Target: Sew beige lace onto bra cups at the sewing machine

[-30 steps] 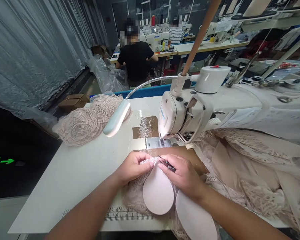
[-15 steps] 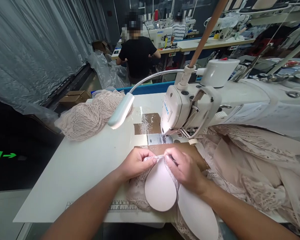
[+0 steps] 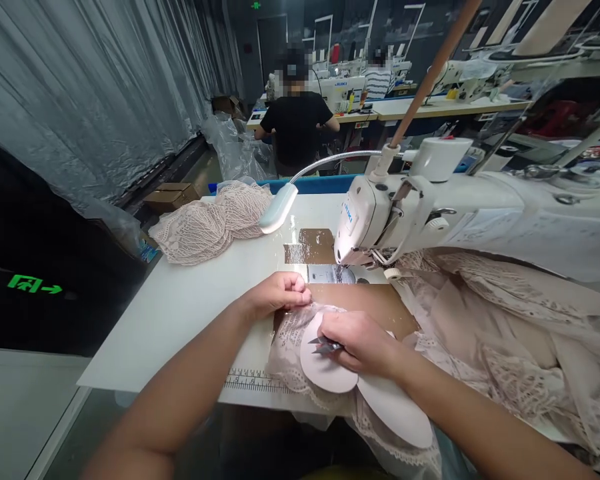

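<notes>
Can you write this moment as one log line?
left hand: pinches lace | right hand: holds snips on foam cup | sewing machine: behind hands

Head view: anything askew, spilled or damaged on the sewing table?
Nothing spilled or damaged. Two oddities: the lower padded cup and lace piece hang over the front edge of the table, and brown tape patches cover the surface beside the needle plate. The right hand holds snips over the upper cup.

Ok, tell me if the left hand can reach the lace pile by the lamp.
Probably yes: only bare tabletop lies between the left hand and lace pile; the lamp head hangs beside that path.
</notes>
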Tool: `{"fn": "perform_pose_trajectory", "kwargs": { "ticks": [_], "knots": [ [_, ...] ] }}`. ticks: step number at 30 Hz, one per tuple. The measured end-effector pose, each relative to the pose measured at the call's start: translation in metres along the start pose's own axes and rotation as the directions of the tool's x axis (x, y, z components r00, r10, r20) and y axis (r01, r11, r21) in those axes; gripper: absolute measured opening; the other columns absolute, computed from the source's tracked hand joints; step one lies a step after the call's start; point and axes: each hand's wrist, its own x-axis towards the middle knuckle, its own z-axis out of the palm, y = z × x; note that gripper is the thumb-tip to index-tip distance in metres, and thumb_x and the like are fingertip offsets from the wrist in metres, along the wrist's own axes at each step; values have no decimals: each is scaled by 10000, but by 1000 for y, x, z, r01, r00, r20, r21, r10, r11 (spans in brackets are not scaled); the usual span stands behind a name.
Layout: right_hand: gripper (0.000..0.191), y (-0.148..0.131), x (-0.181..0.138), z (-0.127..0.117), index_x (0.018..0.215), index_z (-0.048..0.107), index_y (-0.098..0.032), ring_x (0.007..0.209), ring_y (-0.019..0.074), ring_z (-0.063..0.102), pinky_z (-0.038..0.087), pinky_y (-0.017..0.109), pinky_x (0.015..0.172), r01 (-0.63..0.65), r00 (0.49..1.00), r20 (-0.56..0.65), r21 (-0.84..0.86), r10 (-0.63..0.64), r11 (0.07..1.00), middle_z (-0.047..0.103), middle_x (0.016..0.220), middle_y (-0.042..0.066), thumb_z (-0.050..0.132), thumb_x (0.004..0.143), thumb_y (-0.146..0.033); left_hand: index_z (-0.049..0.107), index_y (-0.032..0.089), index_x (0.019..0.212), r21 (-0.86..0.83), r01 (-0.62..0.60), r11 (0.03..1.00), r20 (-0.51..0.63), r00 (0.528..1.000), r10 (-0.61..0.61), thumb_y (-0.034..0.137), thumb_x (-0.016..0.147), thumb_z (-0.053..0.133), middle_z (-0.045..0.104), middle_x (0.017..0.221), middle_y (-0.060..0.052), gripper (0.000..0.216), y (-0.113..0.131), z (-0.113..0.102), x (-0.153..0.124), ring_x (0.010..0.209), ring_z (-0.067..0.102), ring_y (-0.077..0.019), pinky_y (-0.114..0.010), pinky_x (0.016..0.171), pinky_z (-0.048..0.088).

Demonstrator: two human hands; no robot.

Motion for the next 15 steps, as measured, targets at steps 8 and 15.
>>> {"fn": "perform_pose_trajectory", "kwargs": {
  "ticks": [8, 15],
  "knots": [
    [68, -1, -1, -4, 764, 526, -191, 622, 128, 482, 304, 239, 549, -19, 1000, 14, 40, 19, 999, 590, 723, 10, 508, 828, -207, 432, 152, 728, -16, -48, 999, -117, 992, 46, 242, 695, 728, 521, 718, 22, 311, 8, -7, -1, 603, 535, -64, -192, 582, 387],
    [33, -5, -1, -11, 826, 551, -201, 630, 123, 516, 324, 237, 555, -48, 999, 30, 108, 45, 993, 609, 734, -8, 558, 814, -231, 604, 167, 1073, 597, -73, 799, -145, 970, 197, 340, 689, 711, 572, 856, -28, 434, 2, 1, -3, 707, 511, -127, -234, 634, 398]
  ]
}}
